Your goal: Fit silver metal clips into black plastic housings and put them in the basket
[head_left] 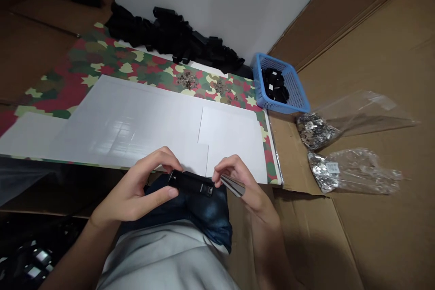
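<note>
A long black plastic part (190, 183) lies across the space above the lap, just past the table's front edge. My left hand (149, 184) pinches its left end between thumb and fingers. At the part's right end, a small metallic piece shows near the fingertips of my right hand (238, 179). That hand is closed around a slim silver metal tool (233, 186), which slants across the palm. Whether the right fingertips also touch the black part is hard to tell.
Black parts (176, 36) are heaped along the wall, with small metal pieces (187, 80) before them. White sheets (152, 122) cover the patterned table (90, 56). To the right are a blue basket (299, 95) of black parts and bags of metal pieces (316, 131). More parts (29, 260) lie lower left.
</note>
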